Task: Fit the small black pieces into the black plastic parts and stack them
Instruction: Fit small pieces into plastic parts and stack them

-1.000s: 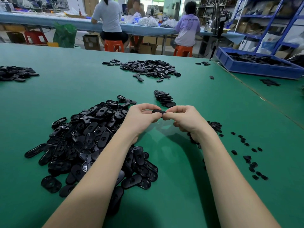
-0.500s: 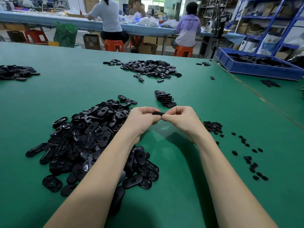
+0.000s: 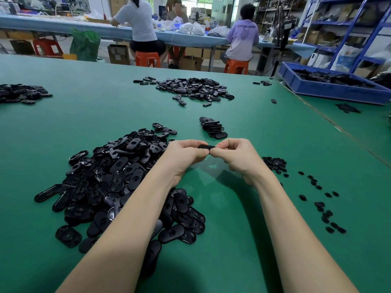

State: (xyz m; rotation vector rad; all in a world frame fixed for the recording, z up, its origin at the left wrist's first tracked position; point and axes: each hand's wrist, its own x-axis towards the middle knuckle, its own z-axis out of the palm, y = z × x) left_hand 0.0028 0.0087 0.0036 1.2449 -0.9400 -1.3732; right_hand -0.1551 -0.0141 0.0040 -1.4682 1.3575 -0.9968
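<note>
Head view: the left hand (image 3: 183, 155) and right hand (image 3: 239, 154) meet above the green counter (image 3: 243, 240), each grip pinching one end of a single black plastic part (image 3: 207, 147) held edge-on between the fingertips. Relative to this held part: the large heap of black plastic parts (image 3: 118, 178) lies to the left and nearer the camera; the short stack of parts (image 3: 212, 127) lies just beyond it; the small black pieces (image 3: 275, 163) lie scattered to the right.
</note>
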